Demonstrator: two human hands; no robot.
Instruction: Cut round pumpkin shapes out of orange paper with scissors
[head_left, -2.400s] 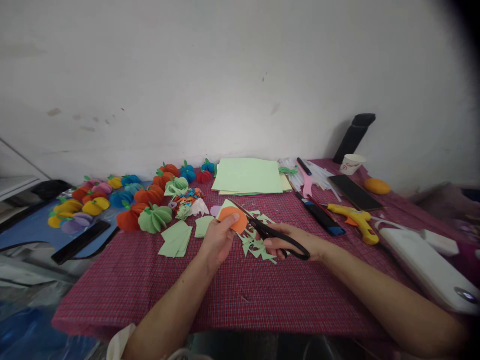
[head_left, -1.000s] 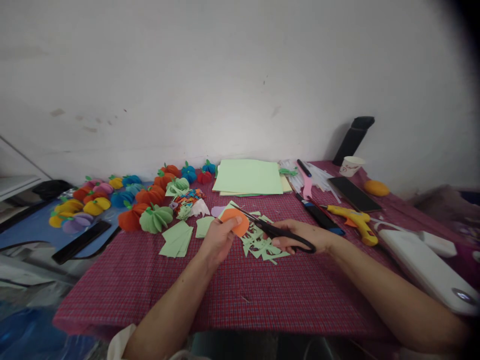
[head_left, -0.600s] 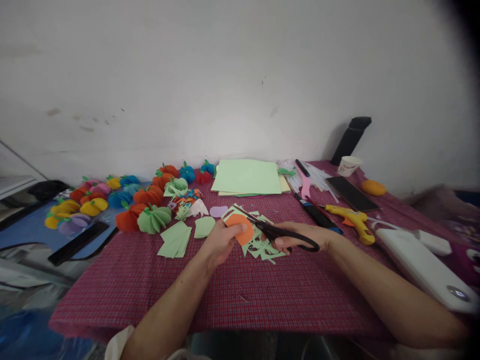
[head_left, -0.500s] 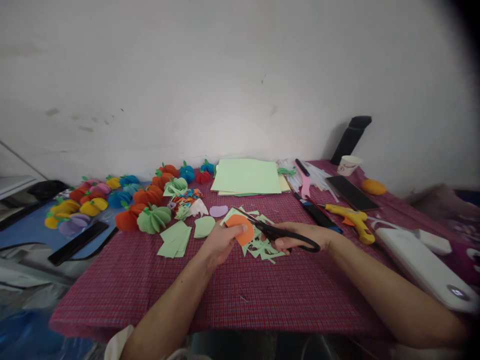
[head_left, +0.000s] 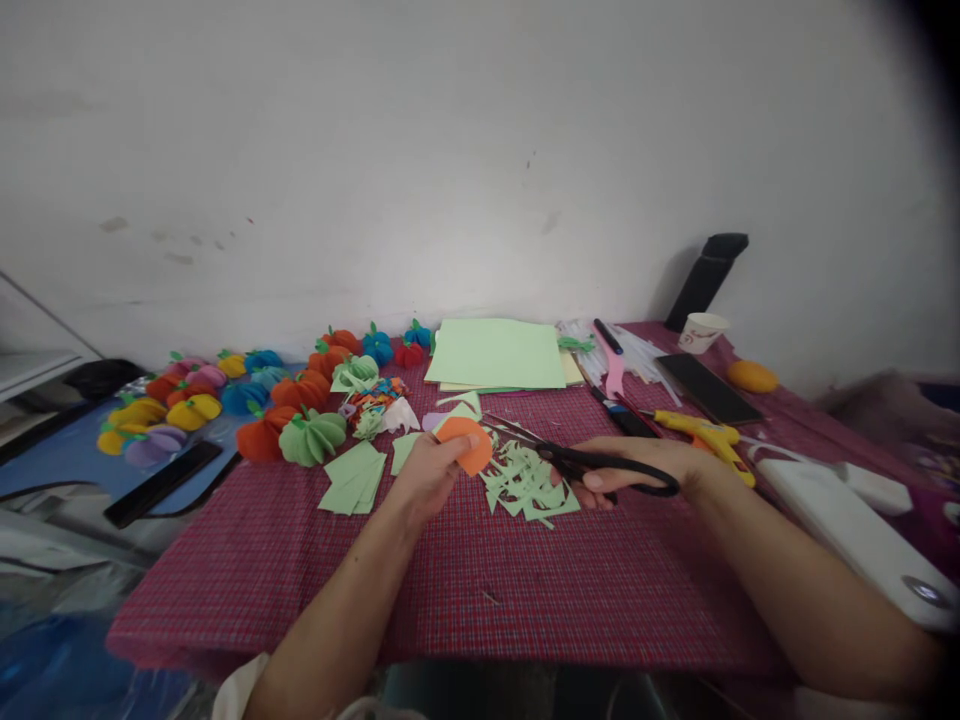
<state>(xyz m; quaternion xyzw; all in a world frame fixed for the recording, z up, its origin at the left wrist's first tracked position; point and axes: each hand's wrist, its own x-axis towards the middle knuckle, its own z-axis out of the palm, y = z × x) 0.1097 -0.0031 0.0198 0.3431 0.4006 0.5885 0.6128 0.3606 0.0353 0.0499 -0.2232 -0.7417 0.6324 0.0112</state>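
Orange paper piece (head_left: 477, 458) over the checked cloth (head_left: 525, 610), pinched in the left hand (head_left: 427, 478), thumb on top, and look: the right hand (head_left: 651, 449), wrapped round the scissors (head_left: 574, 457), has drawn them farther right than half a second ago, blades slightly parted!

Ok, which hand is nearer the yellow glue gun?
Right: the right hand is just left of the glue gun; the left hand is farther left, beyond the green scraps.

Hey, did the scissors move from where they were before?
Yes. The scissors have moved to the right, closer to the yellow glue gun lying on that side.
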